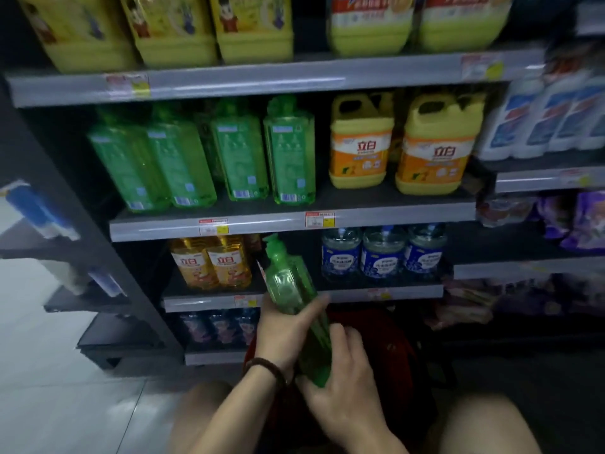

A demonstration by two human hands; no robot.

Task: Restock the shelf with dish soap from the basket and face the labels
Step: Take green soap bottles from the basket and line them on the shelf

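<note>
**Operator:** Item location?

**Technician:** The soap bottle [288, 283] is held tilted above the red basket [396, 335], pump end towards the shelving. The left hand [284, 332] wraps the mid-body; the right hand [343, 368] curls round the base.

**Operator:** Handling?

**Technician:** Probably full, so fairly heavy. The smooth plastic is likely slippery. Support the body, not the pump neck.

**Operator:** Surroundings?

**Technician:** The middle shelf [262, 224] carries matching green bottles [288, 152]. There is tiled floor [65, 388] at left.

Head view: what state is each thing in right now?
Translucent green plastic pump bottle: off the shelf, tilted, held in both hands.
Left hand: grips bottle's middle.
Right hand: grips bottle's base.
Red plastic basket: below the hands, contents hidden.
Four green shelf bottles: upright, barcode sides out.
</note>
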